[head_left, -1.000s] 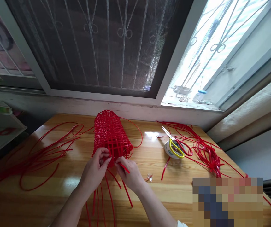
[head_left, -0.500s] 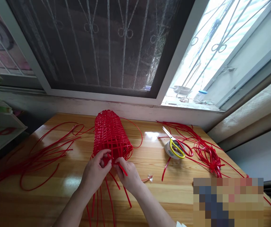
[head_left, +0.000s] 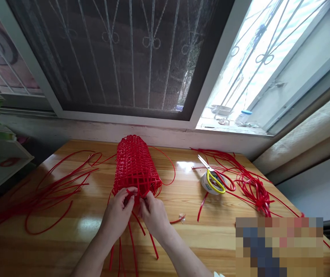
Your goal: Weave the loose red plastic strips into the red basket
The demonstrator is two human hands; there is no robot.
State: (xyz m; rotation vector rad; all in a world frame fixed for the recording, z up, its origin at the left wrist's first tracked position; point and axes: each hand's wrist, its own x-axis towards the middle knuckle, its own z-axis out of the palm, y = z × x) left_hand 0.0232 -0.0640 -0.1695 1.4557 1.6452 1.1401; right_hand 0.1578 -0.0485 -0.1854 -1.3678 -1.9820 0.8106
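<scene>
A red woven basket (head_left: 136, 161) lies on its side on the wooden table, its open end facing me and several loose red strips hanging toward the front edge. At the left of that opening my left hand (head_left: 121, 207) is closed, thumb and fingers pinching a red strip near the rim. Close beside it, my right hand (head_left: 152, 209) pinches another red strip at the rim's right part. The fingertips partly hide both strips and the weave behind them.
Scissors (head_left: 215, 181) with yellow and red handles rest on a round white container (head_left: 208, 186). Red strips (head_left: 52, 188) spread over the left of the table, and a bundle of strips (head_left: 254, 192) lies at the right. A window (head_left: 124, 115) stands behind.
Both hands have shifted slightly at the opening. The strip end that stuck out past my right fingers is now tucked behind them, and the hanging strips have swung a little.
</scene>
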